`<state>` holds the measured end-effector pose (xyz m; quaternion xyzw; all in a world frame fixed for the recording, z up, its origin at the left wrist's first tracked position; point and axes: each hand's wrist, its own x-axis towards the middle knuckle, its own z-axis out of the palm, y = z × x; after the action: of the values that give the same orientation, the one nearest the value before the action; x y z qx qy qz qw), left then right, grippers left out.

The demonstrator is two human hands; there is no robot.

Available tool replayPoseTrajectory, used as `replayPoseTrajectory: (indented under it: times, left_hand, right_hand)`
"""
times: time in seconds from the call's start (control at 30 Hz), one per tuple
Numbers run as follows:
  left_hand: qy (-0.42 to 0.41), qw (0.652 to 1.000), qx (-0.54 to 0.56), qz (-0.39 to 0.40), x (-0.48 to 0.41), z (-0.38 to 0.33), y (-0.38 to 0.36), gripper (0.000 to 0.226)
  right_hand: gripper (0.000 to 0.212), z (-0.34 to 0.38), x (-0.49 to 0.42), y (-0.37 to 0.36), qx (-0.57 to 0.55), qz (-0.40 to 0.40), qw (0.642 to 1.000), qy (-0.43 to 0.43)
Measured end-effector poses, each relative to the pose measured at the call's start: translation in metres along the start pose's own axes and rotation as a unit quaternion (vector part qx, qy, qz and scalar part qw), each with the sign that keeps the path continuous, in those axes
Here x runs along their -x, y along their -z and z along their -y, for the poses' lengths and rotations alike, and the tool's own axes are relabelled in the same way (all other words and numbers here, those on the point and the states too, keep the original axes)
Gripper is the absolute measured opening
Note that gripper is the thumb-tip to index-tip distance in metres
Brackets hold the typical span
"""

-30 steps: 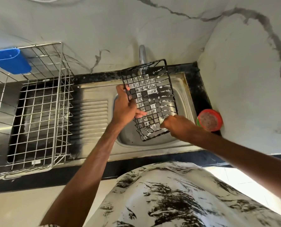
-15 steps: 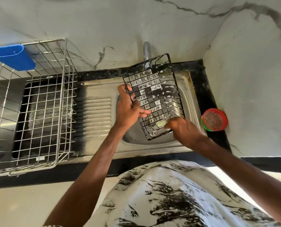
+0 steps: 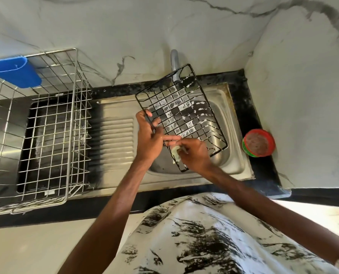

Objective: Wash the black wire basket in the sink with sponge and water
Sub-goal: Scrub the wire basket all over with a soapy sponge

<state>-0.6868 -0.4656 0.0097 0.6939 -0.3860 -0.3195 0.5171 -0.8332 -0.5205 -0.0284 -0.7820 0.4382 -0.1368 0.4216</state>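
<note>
I hold the black wire basket point(image 3: 186, 115) tilted over the steel sink point(image 3: 236, 159), its far end raised up by the tap point(image 3: 173, 60) and its near corner dipping low toward the basin. Soap film fills many of the squares of its grid, and white suds cling to the wires on the right side. My left hand point(image 3: 150, 139) grips the basket's left rim: the thumb curls over the top of the edge wire, while the fingers point(image 3: 171, 137) reach out fairly straight to the right under the mesh. My right hand point(image 3: 196, 155) is at the near left part of the basket, just beside the left one, its fingers curled round a pale, sudsy sponge point(image 3: 176, 153) and pressing it against the wires. The two hands nearly touch around the sponge. Left of the basin lies the ribbed drainboard point(image 3: 113, 139), and further left a steel wire dish rack point(image 3: 50, 125) stands on the black bench point(image 3: 264, 175), with a blue plastic cutlery holder point(image 3: 14, 71) hung on its far left corner. To the right of the sink, on the bench by the marbled wall point(image 3: 303, 95), sits a round red and green tub point(image 3: 258, 143). My white shirt with black markings point(image 3: 214, 234) fills the near edge of the view.
</note>
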Motion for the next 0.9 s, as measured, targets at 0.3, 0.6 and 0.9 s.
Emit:
replayPoseTrajectory:
  times: [0.3,0.6,0.9]
  left_hand:
    - [0.042,0.998,0.035,-0.008,-0.007,0.002,0.005,0.043]
    - [0.051,0.996,0.06,0.044,-0.007,-0.003,0.005,0.042]
    - [0.077,0.991,0.005,0.113,0.009,-0.001,-0.012,0.041]
  right_hand:
    - [0.012,-0.001,0.003,0.02,-0.047,0.122,0.99,0.054]
    - [0.013,-0.002,-0.038,0.01,-0.011,0.08,0.995,-0.057]
    - [0.013,0.028,-0.072,0.026,-0.104,-0.01,0.99,-0.092]
